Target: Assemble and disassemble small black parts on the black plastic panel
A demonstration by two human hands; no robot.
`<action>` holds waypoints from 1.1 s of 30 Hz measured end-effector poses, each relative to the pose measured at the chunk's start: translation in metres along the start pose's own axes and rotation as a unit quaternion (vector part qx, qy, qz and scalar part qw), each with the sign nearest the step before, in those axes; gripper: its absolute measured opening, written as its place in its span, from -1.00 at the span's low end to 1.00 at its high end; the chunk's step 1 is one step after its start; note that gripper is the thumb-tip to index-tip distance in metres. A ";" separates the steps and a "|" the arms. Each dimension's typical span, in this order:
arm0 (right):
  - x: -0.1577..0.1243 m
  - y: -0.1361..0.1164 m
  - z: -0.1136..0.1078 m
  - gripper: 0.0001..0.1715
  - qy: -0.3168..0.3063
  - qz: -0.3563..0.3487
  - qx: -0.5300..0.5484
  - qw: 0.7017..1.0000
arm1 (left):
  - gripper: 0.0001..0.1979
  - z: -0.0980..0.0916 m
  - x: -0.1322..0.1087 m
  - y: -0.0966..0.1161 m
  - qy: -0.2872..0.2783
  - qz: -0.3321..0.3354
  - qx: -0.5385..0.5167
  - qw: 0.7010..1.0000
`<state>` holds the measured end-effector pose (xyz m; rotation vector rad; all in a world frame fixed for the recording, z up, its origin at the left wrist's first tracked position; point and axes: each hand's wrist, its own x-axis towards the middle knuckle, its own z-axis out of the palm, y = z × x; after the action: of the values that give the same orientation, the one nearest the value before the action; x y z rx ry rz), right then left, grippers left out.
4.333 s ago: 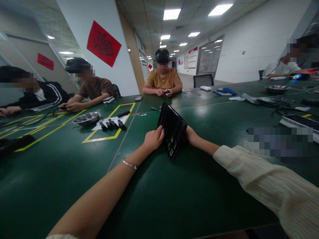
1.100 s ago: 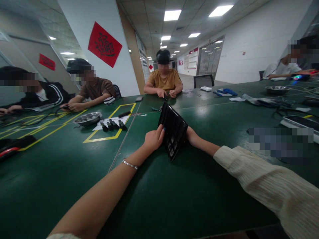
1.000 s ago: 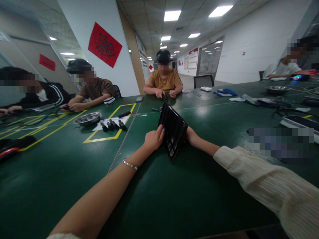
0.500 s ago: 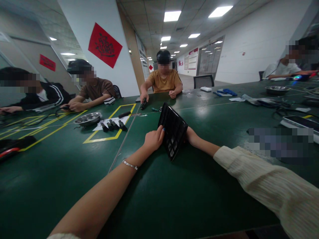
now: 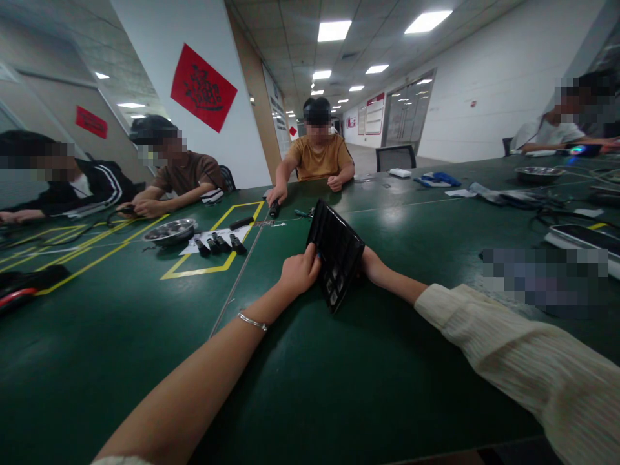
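Across the table, a co-worker (image 5: 317, 158) has reached out while the black compartmented tray (image 5: 339, 255) stays put

Since a second ago, I see the co-worker's dark cylindrical object (image 5: 274, 209) carried sideways, to the end of an outstretched arm; it is now beside the seam of the green table (image 5: 300, 387). On my side, the tray has hardly shifted. I have it tilted up steeply on a corner, small pale pieces showing in its lower compartments; I cannot tell whether that corner touches the table.

My left hand (image 5: 300, 268) is clamped on the tray's left edge, thumb over the front face; a silver bracelet (image 5: 252, 320) circles the wrist. My right hand (image 5: 372, 263) meets the right edge, but its fingers are hidden behind, so I cannot tell how far they are closed.

Left of the tray, well apart, four black parts (image 5: 212, 245) lie on white paper (image 5: 220, 232) within a yellow tape outline (image 5: 194, 272). Just beside the paper sits a metal bowl (image 5: 167, 240).
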<state>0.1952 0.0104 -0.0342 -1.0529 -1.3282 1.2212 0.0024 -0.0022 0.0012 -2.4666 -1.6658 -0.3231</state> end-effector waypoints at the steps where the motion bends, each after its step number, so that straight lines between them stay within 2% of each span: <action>1: -0.001 -0.001 0.000 -0.76 -0.001 -0.002 0.000 1.000 | -0.58 0.001 0.000 -0.001 0.000 0.001 -0.001 1.000; 9: -0.003 -0.002 -0.001 -0.75 -0.007 -0.005 0.000 1.000 | -0.51 0.000 0.001 -0.001 -0.005 -0.016 0.000 1.000; 18: -0.001 -0.002 0.000 -0.78 -0.002 -0.003 -0.006 1.000 | -0.54 -0.001 0.001 0.000 -0.008 0.014 0.005 1.000; 24: -0.004 -0.006 0.001 -0.78 0.000 -0.003 -0.009 1.000 | -0.58 -0.001 -0.001 0.000 0.000 0.012 0.009 1.000; 33: -0.004 -0.006 0.001 -0.77 -0.001 -0.001 -0.006 1.000 | -0.54 -0.001 0.001 0.000 -0.005 0.005 0.011 1.000</action>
<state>0.1951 0.0053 -0.0283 -1.0602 -1.3393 1.2137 0.0025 -0.0016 0.0020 -2.4644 -1.6517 -0.2890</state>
